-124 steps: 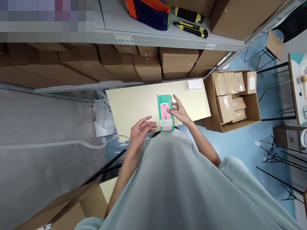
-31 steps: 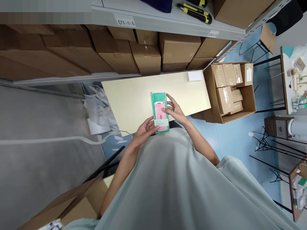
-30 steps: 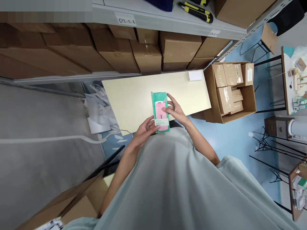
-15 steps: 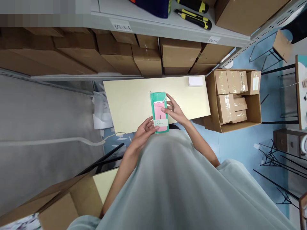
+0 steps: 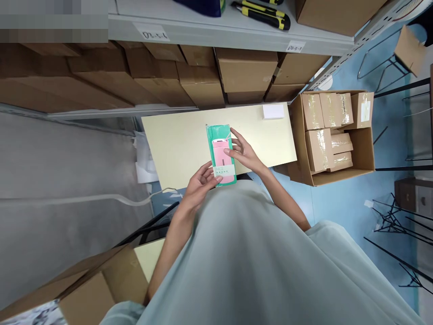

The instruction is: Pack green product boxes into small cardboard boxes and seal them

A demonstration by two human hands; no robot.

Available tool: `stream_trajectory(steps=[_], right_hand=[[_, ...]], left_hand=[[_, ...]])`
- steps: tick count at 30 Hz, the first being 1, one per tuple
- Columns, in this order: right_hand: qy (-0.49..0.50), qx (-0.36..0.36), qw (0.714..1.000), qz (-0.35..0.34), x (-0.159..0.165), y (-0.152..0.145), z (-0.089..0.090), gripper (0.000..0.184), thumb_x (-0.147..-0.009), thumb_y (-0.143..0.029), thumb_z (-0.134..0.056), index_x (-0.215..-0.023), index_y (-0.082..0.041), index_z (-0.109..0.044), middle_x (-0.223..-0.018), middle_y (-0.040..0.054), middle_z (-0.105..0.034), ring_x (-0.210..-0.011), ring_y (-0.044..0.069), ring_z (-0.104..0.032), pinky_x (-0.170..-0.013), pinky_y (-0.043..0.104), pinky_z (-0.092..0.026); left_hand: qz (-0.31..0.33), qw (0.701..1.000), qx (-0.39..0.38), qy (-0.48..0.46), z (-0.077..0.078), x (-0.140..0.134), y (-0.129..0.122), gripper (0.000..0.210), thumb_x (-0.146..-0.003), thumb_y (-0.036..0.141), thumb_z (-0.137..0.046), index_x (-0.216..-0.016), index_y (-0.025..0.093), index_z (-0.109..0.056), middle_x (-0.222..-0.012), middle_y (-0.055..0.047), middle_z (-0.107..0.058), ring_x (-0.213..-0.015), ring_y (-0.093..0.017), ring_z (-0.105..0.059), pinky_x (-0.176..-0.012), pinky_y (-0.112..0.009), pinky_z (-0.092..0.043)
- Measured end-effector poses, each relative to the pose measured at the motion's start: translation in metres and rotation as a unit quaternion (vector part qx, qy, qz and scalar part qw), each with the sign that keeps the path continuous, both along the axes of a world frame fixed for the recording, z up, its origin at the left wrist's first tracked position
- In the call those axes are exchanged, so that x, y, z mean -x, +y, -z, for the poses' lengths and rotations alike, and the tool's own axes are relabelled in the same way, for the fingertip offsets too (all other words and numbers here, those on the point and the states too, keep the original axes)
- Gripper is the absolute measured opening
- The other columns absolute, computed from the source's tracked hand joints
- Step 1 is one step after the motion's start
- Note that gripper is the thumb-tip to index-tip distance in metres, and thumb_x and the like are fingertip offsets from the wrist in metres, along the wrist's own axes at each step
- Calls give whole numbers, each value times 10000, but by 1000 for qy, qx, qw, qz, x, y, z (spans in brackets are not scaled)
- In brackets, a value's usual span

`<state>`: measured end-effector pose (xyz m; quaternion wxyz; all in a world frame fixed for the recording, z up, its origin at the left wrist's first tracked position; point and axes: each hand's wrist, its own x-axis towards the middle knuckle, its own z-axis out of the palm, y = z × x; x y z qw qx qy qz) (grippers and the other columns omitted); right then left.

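Between my two hands is a flat green package (image 5: 218,131) with a pink device pictured or showing on its front and a pale label band low down. My left hand (image 5: 200,184) grips its lower left corner, thumb on the front. On the right edge, my right hand (image 5: 245,153) holds it with the thumb across the pink part and the fingers at the side and behind. The package is held over the near side of a cream tabletop (image 5: 176,149). A small white box or stack of cards (image 5: 273,111) lies at the table's far right.
An open carton (image 5: 313,179) packed with smaller taped boxes stands right of the table. Beyond the table, a grey shelf (image 5: 203,36) carries yellow-black utility knives (image 5: 265,17), with brown boxes (image 5: 248,72) below. Another open carton (image 5: 125,275) sits lower left. A white cable (image 5: 111,197) crosses the left.
The view has shifted a little. Both hands keep their hold on the green package, which appears slightly farther left and tilted a bit more.
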<state>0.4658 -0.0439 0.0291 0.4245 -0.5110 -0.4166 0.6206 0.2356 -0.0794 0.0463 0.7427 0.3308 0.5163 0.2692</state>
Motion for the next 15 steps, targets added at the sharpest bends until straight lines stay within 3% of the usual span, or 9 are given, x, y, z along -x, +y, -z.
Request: stream_trajectory(steps=[6,9,12,15], right_hand=[[-124,-30,991,33,21,0,-8,1053,-974,-722,-760,-1813,-354,-240,-1642,145,-550,-1458,331,-616,-1164,517,-615],[-213,-21,975,57,44,-2,-18,1177,-945,-731,-786,-1834,-370,-104,-1670,163,-508,-1476,358,-597,-1181,577,-595],[-287,-20,957,37,67,-3,-26,1273,-918,-748,-811,-1838,-352,-26,-1703,175,-476,-1520,404,-567,-1221,614,-557],[-289,-33,956,43,78,-1,-27,1183,-962,-718,-782,-1833,-349,-72,-1720,165,-481,-1519,413,-575,-1231,622,-543]], left_hand=[[-13,999,-40,27,8,17,7,1021,-616,605,-1047,-1480,194,-688,-1435,-169,-763,-1333,-362,-727,-1175,-547,-593],[-28,993,-81,80,8,24,9,990,-614,602,-1034,-1456,201,-702,-1404,-149,-768,-1308,-356,-731,-1109,-528,-635],[-30,982,-108,152,3,29,9,944,-637,546,-1023,-1463,237,-686,-1436,-130,-743,-1323,-348,-715,-986,-467,-685],[-10,980,-122,155,-2,40,8,933,-661,545,-1012,-1476,252,-664,-1497,-136,-710,-1356,-353,-695,-933,-434,-697]])
